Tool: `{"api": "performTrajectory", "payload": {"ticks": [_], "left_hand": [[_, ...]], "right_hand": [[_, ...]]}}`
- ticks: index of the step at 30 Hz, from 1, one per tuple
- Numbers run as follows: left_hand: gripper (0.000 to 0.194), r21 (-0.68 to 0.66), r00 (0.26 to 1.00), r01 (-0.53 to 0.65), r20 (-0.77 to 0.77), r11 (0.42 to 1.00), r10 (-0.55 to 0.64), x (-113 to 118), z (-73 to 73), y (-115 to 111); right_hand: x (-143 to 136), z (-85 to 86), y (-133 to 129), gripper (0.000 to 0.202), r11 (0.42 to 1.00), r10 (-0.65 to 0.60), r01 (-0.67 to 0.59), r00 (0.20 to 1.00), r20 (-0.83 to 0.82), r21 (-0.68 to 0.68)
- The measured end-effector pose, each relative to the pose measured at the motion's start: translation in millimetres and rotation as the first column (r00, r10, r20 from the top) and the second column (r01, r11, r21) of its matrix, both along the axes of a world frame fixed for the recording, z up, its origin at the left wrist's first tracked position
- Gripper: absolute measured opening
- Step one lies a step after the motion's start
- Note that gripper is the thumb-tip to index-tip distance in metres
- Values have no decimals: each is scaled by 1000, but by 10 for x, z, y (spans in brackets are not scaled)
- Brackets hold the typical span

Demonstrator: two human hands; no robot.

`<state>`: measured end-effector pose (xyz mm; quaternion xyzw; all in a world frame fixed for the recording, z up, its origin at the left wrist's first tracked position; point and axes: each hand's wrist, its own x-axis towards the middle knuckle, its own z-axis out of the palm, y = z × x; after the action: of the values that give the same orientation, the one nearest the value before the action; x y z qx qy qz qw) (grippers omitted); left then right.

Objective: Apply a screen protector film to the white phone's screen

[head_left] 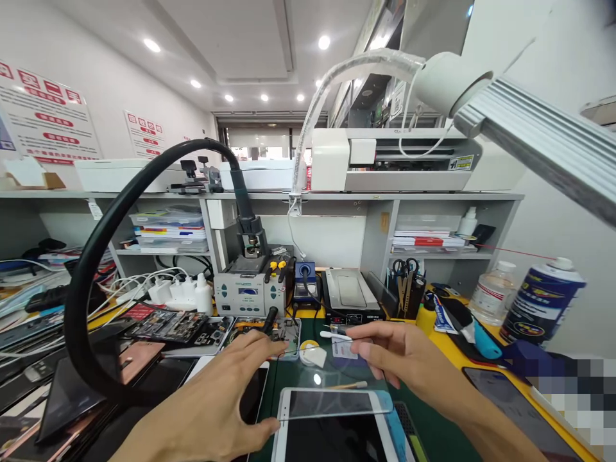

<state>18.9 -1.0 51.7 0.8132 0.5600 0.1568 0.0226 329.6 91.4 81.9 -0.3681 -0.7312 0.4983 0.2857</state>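
My left hand (224, 401) grips the left edge of a clear glass sheet (332, 403), which looks like a screen protector, between thumb and fingers. The sheet is tilted over the upper part of a white-framed phone or tablet (337, 439) with a dark screen. Between the thumb and fingers of my right hand (404, 353) is a white-tipped swab (335, 335), its tip pointing left. A wooden-stick swab (347, 385) shows beyond the device. Near my fingertips lie a round white-and-yellow roll (312, 353) and a small printed packet (349, 348).
A hot-air station (248, 294), soldering iron station (305, 282) and flat heating plate (350, 289) stand behind. A thick black hose (77, 308) arches at left over phone parts. At right are scissors (405, 276), a clear bottle (493, 292) and a spray can (541, 301). A lamp (534, 135) hangs overhead.
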Motion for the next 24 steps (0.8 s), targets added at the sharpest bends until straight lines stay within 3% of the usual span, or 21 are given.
{"api": "performTrajectory", "payload": {"ticks": [8, 15, 19, 24], "left_hand": [[75, 340, 995, 92, 12, 936, -102, -19, -33, 41], [70, 544, 979, 73, 121, 836, -164, 14, -16, 34], [70, 638, 963, 48, 175, 768, -205, 38, 4, 21], [63, 652, 978, 42, 129, 757, -164, 61, 5, 23]], "right_hand": [[53, 55, 28, 36, 1000, -28, 27, 999, 45, 11], [168, 59, 74, 42, 1000, -22, 24, 996, -81, 17], [251, 98, 160, 47, 976, -203, 220, 900, -387, -2], [363, 141, 321, 56, 836, -441, 547, 708, -551, 34]]}}
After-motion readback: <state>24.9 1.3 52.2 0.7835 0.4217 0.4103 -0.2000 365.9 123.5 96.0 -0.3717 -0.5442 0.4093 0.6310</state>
